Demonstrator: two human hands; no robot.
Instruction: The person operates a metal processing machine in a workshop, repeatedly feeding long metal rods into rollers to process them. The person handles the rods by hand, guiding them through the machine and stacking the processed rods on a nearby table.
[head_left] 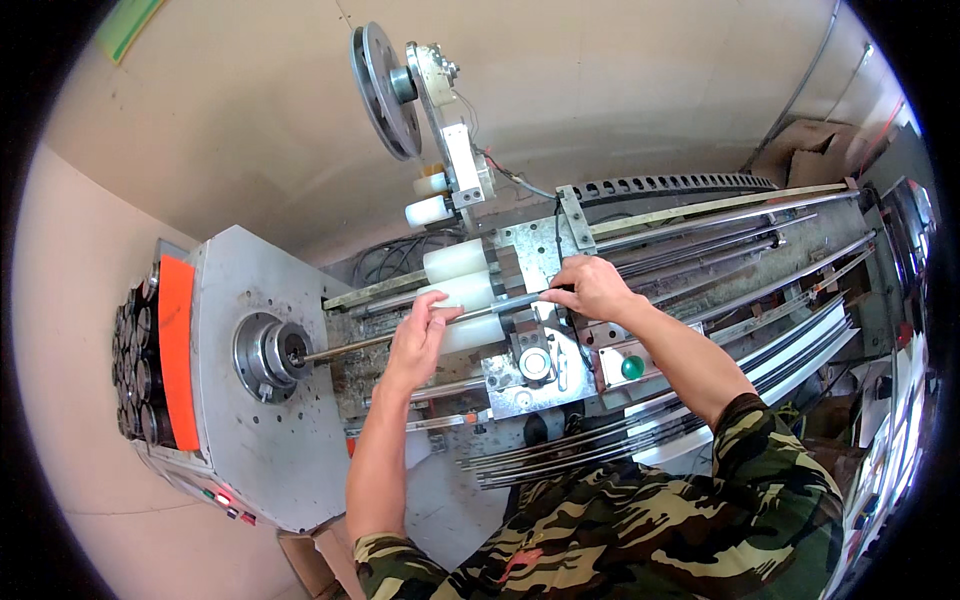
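Note:
A thin metal rod (348,346) runs from the round chuck (258,352) on the left, slanting up to the right across the carriage. My left hand (415,338) is closed around the rod, thumb and fingers beside the white rollers (455,261). Farther right, my right hand (594,290) pinches the rod near a grey sleeve-like section, above the metal carriage plate (510,402). What lies under the right fingertips is partly hidden. A round clamp knob (535,364) stands on the plate just below the rod.
A large grey machine housing (230,460) stands left, with an orange panel (178,350). Behind the carriage rises a spool (388,95) on an arm. Long rails (720,212) stretch right. A green button (632,367) is near my right forearm. Several loose rods (560,452) lie close to my body.

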